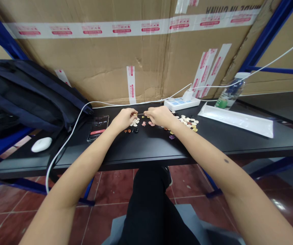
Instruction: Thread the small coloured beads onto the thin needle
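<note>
My left hand point(124, 119) is closed in a pinch above the black table, its fingertips at a small tan piece point(135, 115). My right hand point(159, 115) is also pinched, and a thin light strand or rod point(140, 114) shows between the two hands. Whether it is thread or wire I cannot tell. Beside my left fingers lie white button-like pieces point(135, 122), with orange and black ones point(129, 130) nearer me. Pink pieces point(143, 124) lie between the hands. A pile of mostly white pieces point(187, 120) sits right of my right hand, partly hidden by my wrist, with a purple one point(171, 137) in front.
A phone point(98, 127), a white case point(41, 144) and a dark backpack point(31, 92) are at the left. Behind stands a white power strip point(181, 103) with a cable. At the right are a bottle point(231, 92) and a white packet point(238, 119). Cardboard point(98, 64) backs the table.
</note>
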Demonstrator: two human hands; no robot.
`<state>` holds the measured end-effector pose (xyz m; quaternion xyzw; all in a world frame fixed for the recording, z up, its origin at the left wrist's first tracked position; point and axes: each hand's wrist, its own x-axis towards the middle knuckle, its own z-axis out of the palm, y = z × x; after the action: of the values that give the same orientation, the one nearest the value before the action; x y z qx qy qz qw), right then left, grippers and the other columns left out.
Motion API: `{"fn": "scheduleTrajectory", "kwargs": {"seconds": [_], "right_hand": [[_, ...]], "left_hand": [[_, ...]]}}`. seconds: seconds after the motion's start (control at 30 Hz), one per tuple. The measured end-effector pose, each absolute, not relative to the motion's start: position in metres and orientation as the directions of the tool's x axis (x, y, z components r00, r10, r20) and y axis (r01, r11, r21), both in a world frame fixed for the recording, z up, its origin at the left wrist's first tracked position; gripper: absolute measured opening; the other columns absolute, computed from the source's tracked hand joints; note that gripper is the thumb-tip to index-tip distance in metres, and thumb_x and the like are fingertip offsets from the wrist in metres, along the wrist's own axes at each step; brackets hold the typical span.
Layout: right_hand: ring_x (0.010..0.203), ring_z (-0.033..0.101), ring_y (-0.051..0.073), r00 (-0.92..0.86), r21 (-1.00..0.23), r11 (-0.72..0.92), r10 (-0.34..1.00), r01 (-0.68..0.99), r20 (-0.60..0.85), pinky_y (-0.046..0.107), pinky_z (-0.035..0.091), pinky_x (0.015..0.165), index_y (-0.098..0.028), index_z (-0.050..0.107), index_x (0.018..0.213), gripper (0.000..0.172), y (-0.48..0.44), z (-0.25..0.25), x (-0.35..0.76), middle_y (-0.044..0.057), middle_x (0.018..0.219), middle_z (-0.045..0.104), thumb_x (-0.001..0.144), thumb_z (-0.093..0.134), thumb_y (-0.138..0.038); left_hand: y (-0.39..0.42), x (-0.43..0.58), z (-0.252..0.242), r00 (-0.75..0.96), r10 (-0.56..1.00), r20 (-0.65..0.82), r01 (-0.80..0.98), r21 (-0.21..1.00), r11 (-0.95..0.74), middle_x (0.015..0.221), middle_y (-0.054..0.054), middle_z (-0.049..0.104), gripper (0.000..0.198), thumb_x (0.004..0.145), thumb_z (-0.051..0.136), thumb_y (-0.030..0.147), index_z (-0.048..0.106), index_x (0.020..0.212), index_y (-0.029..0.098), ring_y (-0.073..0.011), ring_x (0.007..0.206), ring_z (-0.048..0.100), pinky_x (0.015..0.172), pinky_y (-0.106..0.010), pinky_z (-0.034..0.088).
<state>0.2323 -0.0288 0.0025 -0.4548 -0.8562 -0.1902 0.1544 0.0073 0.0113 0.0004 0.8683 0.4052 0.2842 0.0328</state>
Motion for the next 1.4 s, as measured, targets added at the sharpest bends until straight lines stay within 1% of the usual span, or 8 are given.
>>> {"fn": "scheduleTrajectory", "kwargs": {"seconds": [0.27,0.53,0.73,0.97,1.07,1.23,1.33,1.4], "right_hand": [[0.093,0.071,0.024,-0.544,0.185,0.516,0.743,0.836,0.390,0.031,0.031,0.065,-0.019,0.073,0.120,0.032,-0.032,0.003,0.230,0.011,0.111,0.078,0.100,0.048,-0.022],[0.088,0.070,0.022,-0.532,0.179,0.509,0.727,0.842,0.433,0.032,0.031,0.064,-0.021,0.075,0.119,0.035,-0.030,0.002,0.232,0.010,0.110,0.077,0.100,0.045,-0.020],[0.095,0.071,0.024,-0.537,0.182,0.508,0.757,0.842,0.373,0.032,0.032,0.066,-0.020,0.073,0.116,0.030,-0.034,0.004,0.229,0.009,0.113,0.078,0.101,0.048,-0.022],[0.099,0.068,0.024,-0.485,0.127,0.491,0.725,0.862,0.489,0.033,0.036,0.073,-0.016,0.071,0.111,0.030,-0.026,0.002,0.235,0.012,0.112,0.075,0.104,0.042,-0.022],[0.099,0.065,0.024,-0.402,-0.012,0.494,0.720,0.869,0.566,0.033,0.038,0.078,-0.015,0.068,0.109,0.031,-0.021,-0.001,0.240,0.013,0.113,0.073,0.103,0.038,-0.020],[0.085,0.061,0.020,-0.279,-0.448,0.561,0.786,0.696,0.551,0.031,0.043,0.077,-0.015,0.067,0.099,0.030,-0.009,-0.007,0.239,0.009,0.097,0.072,0.101,0.045,-0.035],[0.083,0.062,0.019,-0.337,-0.574,0.626,0.774,0.527,0.536,0.031,0.045,0.079,-0.014,0.067,0.087,0.028,-0.007,-0.008,0.233,0.008,0.089,0.072,0.095,0.053,-0.036],[0.075,0.062,0.018,-0.371,-0.646,0.618,0.786,0.449,0.494,0.031,0.047,0.072,-0.014,0.068,0.085,0.029,-0.008,-0.009,0.230,0.006,0.081,0.070,0.093,0.056,-0.040]], "left_hand": [[0.013,0.007,0.000,0.507,0.723,0.468,0.686,0.289,-0.668,0.107,-0.012,0.078,0.022,0.088,0.067,0.015,0.076,0.108,0.014,-0.0215,0.089,0.073,0.091,-0.036,0.058],[0.012,0.007,0.000,0.511,0.714,0.479,0.677,0.287,-0.678,0.106,-0.011,0.078,0.021,0.088,0.066,0.016,0.076,0.107,0.015,-0.0206,0.087,0.072,0.090,-0.036,0.058],[0.012,0.007,0.000,0.505,0.728,0.464,0.689,0.291,-0.664,0.108,-0.012,0.078,0.022,0.088,0.066,0.014,0.076,0.108,0.013,-0.0211,0.088,0.072,0.091,-0.036,0.058],[0.008,0.010,0.002,0.458,0.746,0.483,0.665,0.371,-0.649,0.103,-0.009,0.079,0.021,0.086,0.071,0.014,0.076,0.106,0.015,-0.0197,0.086,0.072,0.089,-0.036,0.058],[0.005,0.013,0.003,0.419,0.758,0.500,0.614,0.458,-0.642,0.096,-0.008,0.080,0.021,0.084,0.073,0.013,0.076,0.105,0.015,-0.0189,0.081,0.073,0.086,-0.036,0.059],[0.001,0.018,0.002,0.439,0.777,0.451,0.482,0.612,-0.628,0.095,-0.009,0.080,0.024,0.080,0.077,0.016,0.078,0.104,0.014,-0.0209,0.085,0.075,0.088,-0.036,0.060],[-0.002,0.020,0.002,0.480,0.768,0.425,0.414,0.662,-0.625,0.096,-0.009,0.081,0.027,0.079,0.077,0.019,0.080,0.106,0.014,-0.0224,0.088,0.076,0.089,-0.036,0.060],[-0.003,0.020,0.002,0.497,0.760,0.418,0.385,0.679,-0.625,0.094,-0.008,0.081,0.028,0.080,0.077,0.021,0.081,0.106,0.015,-0.0229,0.087,0.076,0.086,-0.035,0.060]]}}
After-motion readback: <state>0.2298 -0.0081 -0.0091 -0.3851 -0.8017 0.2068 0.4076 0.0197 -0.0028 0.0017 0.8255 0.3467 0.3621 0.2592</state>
